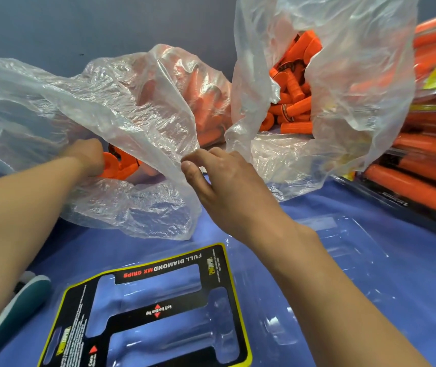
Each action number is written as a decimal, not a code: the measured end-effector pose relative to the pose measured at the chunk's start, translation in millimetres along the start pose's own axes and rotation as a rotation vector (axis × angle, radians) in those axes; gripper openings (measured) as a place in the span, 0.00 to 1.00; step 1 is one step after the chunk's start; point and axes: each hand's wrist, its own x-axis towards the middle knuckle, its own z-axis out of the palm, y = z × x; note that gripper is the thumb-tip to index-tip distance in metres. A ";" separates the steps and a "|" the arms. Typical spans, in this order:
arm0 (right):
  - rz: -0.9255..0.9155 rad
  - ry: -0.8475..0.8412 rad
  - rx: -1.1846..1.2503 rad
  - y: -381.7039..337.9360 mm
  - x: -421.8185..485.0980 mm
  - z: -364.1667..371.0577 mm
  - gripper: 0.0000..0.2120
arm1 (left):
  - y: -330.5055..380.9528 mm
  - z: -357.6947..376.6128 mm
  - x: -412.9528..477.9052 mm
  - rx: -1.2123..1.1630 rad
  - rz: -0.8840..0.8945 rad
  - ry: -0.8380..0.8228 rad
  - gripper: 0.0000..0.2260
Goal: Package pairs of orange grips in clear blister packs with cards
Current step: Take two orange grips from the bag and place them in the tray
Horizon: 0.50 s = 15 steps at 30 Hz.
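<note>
Reaching past the card, your left hand is inside the mouth of the crinkled bag, a thin, cloudy film full of creases that lies slumped just beyond the card's far edge. The fingers curl onto the flanged end of one orange grip, a ribbed rubbery tube with a round collar; the fingertips themselves are hidden. Your right hand, beyond the card and a little right of it, pinches the bag's loose edge between thumb and fingers and holds the film up off the grip.

The card is flat black stock with a yellow border, white and red lettering and rounded cut-out windows. It lies in one half of the clear blister pack, whose moulded, glossy other half spreads to the card's right.

Farther beyond the card and to its right, a second bag stands taller with its mouth gaping open on a heap of loose grips. At the far right of the card leans a stack of finished packs – orange tubes under shiny plastic on black backing. Left of the card lies a teal-and-white object that you cannot identify.

Everything sits on a smooth blue table cover – slightly glossy – and behind the bags rises a plain, matt grey-blue wall.
</note>
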 end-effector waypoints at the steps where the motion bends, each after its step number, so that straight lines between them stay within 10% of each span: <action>1: -0.003 0.002 0.001 -0.3 0.1 0.2 0.16 | 2.3 -2.3 -2.5 -0.020 0.010 0.019 0.08; 15: -0.080 0.118 0.152 -33.4 -17.0 -4.9 0.19 | -13.3 -123.6 -162.1 -1.268 0.102 0.353 0.06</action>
